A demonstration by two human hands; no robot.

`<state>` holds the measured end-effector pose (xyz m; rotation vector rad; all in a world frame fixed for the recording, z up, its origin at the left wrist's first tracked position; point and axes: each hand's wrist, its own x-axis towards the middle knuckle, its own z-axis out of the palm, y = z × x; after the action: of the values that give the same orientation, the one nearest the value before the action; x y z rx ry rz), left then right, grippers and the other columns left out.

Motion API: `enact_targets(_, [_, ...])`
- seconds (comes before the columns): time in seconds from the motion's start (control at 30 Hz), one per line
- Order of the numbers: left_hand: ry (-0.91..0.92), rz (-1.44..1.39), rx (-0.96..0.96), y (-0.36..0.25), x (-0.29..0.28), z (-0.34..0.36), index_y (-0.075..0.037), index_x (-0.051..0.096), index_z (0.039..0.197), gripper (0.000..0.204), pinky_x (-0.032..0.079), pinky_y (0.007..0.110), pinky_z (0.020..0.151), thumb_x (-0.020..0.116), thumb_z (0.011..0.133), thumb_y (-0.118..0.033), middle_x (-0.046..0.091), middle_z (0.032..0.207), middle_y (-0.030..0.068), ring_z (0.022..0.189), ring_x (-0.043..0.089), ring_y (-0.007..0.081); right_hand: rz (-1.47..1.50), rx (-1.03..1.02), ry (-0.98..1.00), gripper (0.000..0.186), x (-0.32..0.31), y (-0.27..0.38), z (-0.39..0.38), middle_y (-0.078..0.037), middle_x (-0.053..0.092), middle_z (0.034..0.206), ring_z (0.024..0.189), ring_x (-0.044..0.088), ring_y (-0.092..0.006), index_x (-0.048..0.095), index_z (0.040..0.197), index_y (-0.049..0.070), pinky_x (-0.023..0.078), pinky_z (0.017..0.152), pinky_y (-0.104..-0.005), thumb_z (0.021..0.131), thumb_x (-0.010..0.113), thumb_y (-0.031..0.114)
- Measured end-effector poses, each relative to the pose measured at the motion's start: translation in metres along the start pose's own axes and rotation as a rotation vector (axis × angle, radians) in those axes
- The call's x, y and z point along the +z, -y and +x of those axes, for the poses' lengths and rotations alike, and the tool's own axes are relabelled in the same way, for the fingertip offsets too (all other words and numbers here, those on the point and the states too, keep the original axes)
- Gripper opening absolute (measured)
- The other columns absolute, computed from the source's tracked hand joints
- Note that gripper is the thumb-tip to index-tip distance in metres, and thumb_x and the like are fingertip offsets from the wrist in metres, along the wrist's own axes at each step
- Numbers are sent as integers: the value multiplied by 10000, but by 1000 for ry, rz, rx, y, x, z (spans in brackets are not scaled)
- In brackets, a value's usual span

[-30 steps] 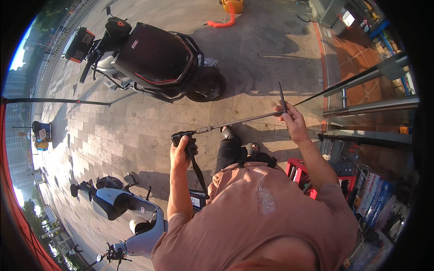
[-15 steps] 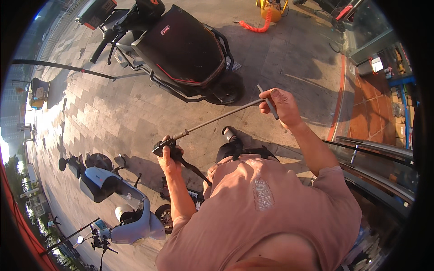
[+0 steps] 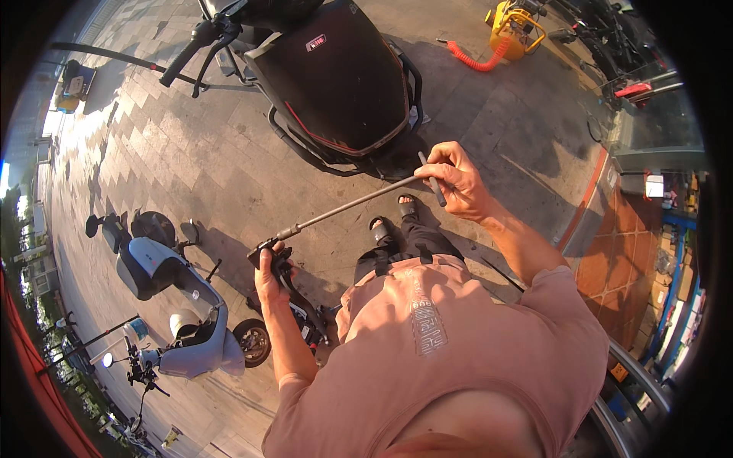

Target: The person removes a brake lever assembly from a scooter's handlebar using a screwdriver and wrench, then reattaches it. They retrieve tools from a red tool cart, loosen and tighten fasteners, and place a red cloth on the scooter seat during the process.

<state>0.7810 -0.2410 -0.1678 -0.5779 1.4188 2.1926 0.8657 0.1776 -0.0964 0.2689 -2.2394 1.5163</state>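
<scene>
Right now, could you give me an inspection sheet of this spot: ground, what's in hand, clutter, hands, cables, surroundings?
Surface: paved ground, sunlit, long shadows.
Job's things: long metal rod with a black fitting at one end.
Clutter: yellow machine.
Grippers: left hand closed on the black fitting; right hand closed on the rod's cross-handle.
Cables: coiled orange hose by the yellow machine.
Surroundings: black scooter ahead, pale blue scooter to the left.
</scene>
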Motion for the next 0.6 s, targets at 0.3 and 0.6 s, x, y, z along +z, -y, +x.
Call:
enact_targets(0.3, [-190, -47, 296, 17, 23, -45, -19, 552, 1149, 463, 533, 298, 489, 661, 868, -371, 624, 933, 91, 648, 633, 206, 711, 484, 198, 375, -13, -46, 44, -93, 671, 847, 786, 638, -132, 626, 1088, -38, 502, 744, -256, 947, 529, 297])
enact_targets(0.6, [-239, -74, 293, 15, 28, -46, 7, 566, 1097, 403, 520, 322, 444, 686, 856, -294, 646, 931, 119, 597, 623, 215, 960, 692, 303, 342, 0, -69, 74, -94, 672, 939, 844, 648, -151, 490, 1273, -7, 513, 820, -286, 965, 506, 141])
